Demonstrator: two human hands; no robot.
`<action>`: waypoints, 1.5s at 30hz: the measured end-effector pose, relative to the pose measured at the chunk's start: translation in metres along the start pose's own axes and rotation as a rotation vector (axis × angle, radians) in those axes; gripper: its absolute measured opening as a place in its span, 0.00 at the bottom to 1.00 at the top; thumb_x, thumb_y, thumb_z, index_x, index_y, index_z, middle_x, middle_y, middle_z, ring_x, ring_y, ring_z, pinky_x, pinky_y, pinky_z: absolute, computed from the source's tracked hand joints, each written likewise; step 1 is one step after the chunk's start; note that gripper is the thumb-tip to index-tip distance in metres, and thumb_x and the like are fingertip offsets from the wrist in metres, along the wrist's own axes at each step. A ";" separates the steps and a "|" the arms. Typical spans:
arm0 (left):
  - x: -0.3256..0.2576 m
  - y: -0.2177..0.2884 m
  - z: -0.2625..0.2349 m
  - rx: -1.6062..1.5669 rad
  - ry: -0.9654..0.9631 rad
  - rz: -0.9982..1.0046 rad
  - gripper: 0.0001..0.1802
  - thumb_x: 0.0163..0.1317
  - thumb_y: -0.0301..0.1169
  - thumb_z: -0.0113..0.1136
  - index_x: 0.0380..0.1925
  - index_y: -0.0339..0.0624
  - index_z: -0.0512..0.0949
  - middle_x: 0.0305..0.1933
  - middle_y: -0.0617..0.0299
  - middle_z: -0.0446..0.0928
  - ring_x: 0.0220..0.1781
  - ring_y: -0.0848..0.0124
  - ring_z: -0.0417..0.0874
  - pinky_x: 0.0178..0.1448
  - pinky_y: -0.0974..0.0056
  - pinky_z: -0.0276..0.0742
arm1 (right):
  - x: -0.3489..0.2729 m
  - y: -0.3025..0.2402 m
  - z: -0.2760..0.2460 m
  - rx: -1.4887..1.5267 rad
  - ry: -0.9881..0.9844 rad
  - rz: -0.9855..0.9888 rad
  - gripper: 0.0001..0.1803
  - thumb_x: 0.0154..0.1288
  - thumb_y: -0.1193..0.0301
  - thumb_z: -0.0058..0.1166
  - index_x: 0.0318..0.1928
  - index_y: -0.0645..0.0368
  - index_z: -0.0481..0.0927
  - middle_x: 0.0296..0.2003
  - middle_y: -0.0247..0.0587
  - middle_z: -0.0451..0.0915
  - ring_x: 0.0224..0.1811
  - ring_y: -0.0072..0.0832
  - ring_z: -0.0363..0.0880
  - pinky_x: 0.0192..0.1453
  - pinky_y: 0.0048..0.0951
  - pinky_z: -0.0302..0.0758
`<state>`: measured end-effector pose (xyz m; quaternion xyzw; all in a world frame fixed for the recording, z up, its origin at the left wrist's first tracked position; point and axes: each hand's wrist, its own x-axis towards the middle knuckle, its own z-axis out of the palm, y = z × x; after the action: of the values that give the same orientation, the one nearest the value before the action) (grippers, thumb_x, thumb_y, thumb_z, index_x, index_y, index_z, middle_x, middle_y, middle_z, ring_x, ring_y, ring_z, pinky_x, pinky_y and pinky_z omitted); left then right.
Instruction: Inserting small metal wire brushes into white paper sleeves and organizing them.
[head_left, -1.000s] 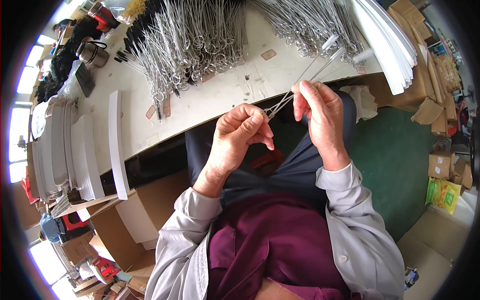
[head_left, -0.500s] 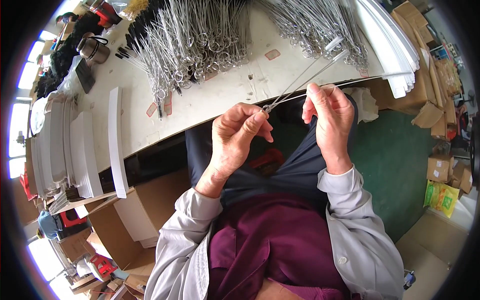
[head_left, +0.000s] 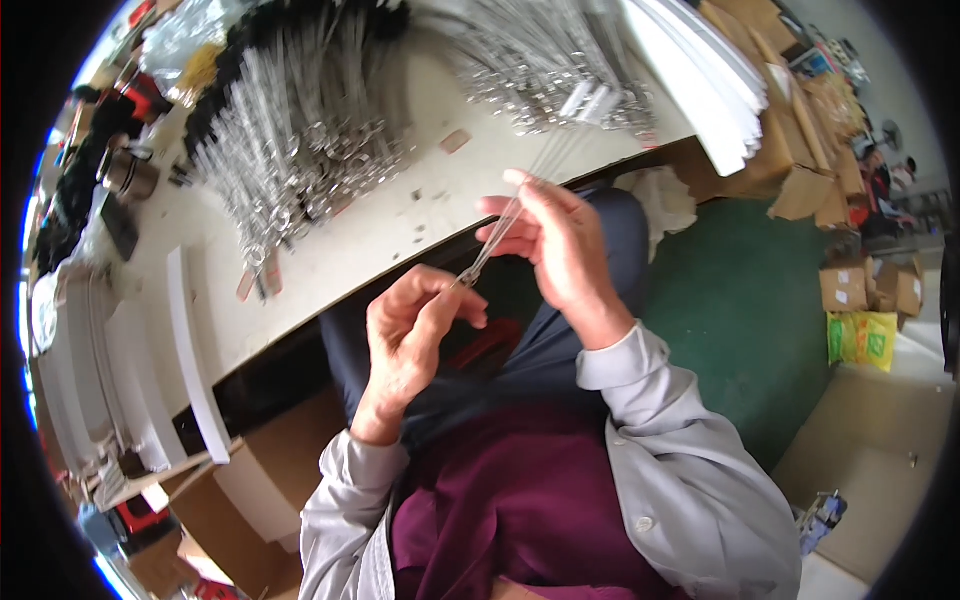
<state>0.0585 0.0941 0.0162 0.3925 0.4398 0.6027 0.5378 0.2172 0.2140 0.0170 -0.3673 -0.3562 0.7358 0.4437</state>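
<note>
My left hand (head_left: 405,335) pinches the looped ends of a few thin wire-handled brushes (head_left: 492,243) between thumb and forefinger. Their twisted metal stems slant up and right, close together, to pale brush tips (head_left: 588,103) over the table. My right hand (head_left: 565,245) is beside the stems with its fingers apart. The stems run across its fingers, and it seems not to grip them. How many brushes there are I cannot tell.
A large pile of loop-ended wire brushes (head_left: 300,160) covers the table (head_left: 350,275), with a second pile (head_left: 560,75) farther right. White strips (head_left: 700,85) lie at the right end, more (head_left: 140,390) at the left. A metal flask (head_left: 130,173) stands far left; cardboard boxes (head_left: 235,510) sit below.
My right fingers have parted from the stem they pinched, and the spread stems have come together. Both hands appear lower and further left; the whole view has shifted too.
</note>
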 end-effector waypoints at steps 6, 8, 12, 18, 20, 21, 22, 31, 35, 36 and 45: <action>-0.002 -0.008 0.010 0.112 -0.068 -0.041 0.08 0.72 0.21 0.51 0.38 0.30 0.80 0.39 0.55 0.85 0.39 0.72 0.85 0.49 0.67 0.80 | -0.005 0.003 0.005 0.194 0.044 -0.088 0.24 0.83 0.62 0.45 0.67 0.68 0.69 0.33 0.42 0.81 0.31 0.32 0.84 0.38 0.36 0.87; -0.003 -0.013 0.012 0.240 -0.097 -0.072 0.06 0.70 0.21 0.56 0.41 0.32 0.82 0.38 0.58 0.85 0.37 0.76 0.83 0.46 0.70 0.79 | -0.008 -0.002 0.012 0.240 0.065 -0.101 0.24 0.83 0.59 0.46 0.64 0.67 0.73 0.26 0.30 0.71 0.23 0.19 0.73 0.28 0.26 0.79; -0.004 -0.018 0.025 0.454 -0.110 0.030 0.13 0.67 0.22 0.62 0.50 0.34 0.82 0.37 0.57 0.85 0.37 0.73 0.87 0.45 0.68 0.82 | 0.001 0.002 -0.001 0.158 0.061 -0.118 0.21 0.83 0.58 0.48 0.52 0.67 0.79 0.23 0.22 0.62 0.19 0.11 0.56 0.19 0.17 0.56; 0.004 -0.026 0.020 0.526 -0.123 0.023 0.16 0.69 0.22 0.60 0.56 0.34 0.80 0.42 0.57 0.86 0.43 0.74 0.87 0.49 0.69 0.82 | 0.053 -0.053 -0.073 -0.470 0.329 -0.412 0.22 0.80 0.58 0.52 0.37 0.65 0.86 0.18 0.24 0.71 0.19 0.13 0.64 0.23 0.24 0.62; 0.008 -0.023 0.018 0.547 -0.092 0.031 0.14 0.69 0.21 0.59 0.54 0.34 0.80 0.42 0.57 0.86 0.42 0.75 0.86 0.49 0.69 0.82 | 0.079 -0.068 -0.100 -0.876 0.476 -0.521 0.17 0.72 0.60 0.60 0.39 0.63 0.88 0.19 0.37 0.77 0.23 0.21 0.72 0.30 0.31 0.70; 0.013 -0.021 0.019 0.552 -0.093 0.033 0.14 0.69 0.21 0.59 0.54 0.34 0.80 0.42 0.57 0.86 0.42 0.75 0.86 0.49 0.69 0.82 | 0.095 -0.069 -0.115 -0.914 0.510 -0.626 0.15 0.71 0.62 0.64 0.40 0.64 0.87 0.20 0.24 0.74 0.21 0.15 0.68 0.27 0.24 0.66; 0.017 -0.020 0.019 0.555 -0.071 0.044 0.14 0.68 0.21 0.60 0.52 0.35 0.81 0.40 0.56 0.86 0.41 0.72 0.89 0.48 0.68 0.83 | 0.099 -0.082 -0.118 -1.005 0.551 -0.550 0.14 0.69 0.62 0.65 0.41 0.62 0.87 0.21 0.26 0.76 0.22 0.16 0.70 0.28 0.25 0.68; 0.037 -0.018 0.026 0.570 -0.048 0.068 0.13 0.66 0.21 0.62 0.50 0.36 0.82 0.37 0.55 0.87 0.40 0.68 0.91 0.47 0.67 0.83 | 0.131 -0.093 -0.130 -1.070 0.567 -0.490 0.14 0.63 0.63 0.68 0.42 0.61 0.87 0.28 0.44 0.87 0.29 0.31 0.86 0.40 0.33 0.80; 0.042 -0.014 0.032 0.613 -0.092 0.063 0.12 0.69 0.21 0.60 0.51 0.32 0.81 0.38 0.56 0.87 0.38 0.74 0.87 0.46 0.70 0.82 | 0.141 -0.098 -0.138 -1.069 0.529 -0.472 0.12 0.63 0.65 0.68 0.39 0.62 0.88 0.24 0.38 0.84 0.25 0.23 0.81 0.33 0.29 0.77; 0.043 -0.012 0.033 0.617 -0.100 0.068 0.12 0.69 0.22 0.60 0.50 0.32 0.81 0.37 0.55 0.87 0.38 0.74 0.88 0.45 0.70 0.82 | 0.144 -0.101 -0.144 -1.086 0.521 -0.513 0.12 0.64 0.65 0.69 0.39 0.62 0.88 0.22 0.33 0.82 0.22 0.17 0.77 0.28 0.26 0.74; 0.038 -0.016 0.015 0.604 -0.020 0.059 0.11 0.68 0.23 0.62 0.49 0.32 0.82 0.37 0.55 0.87 0.39 0.74 0.88 0.44 0.70 0.82 | 0.149 -0.094 -0.141 -1.003 0.395 -0.483 0.13 0.63 0.62 0.68 0.34 0.61 0.85 0.21 0.29 0.75 0.19 0.16 0.71 0.19 0.27 0.69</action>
<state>0.0734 0.1344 0.0055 0.5534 0.5821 0.4562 0.3832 0.3248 0.4114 -0.0037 -0.5708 -0.6449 0.2731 0.4287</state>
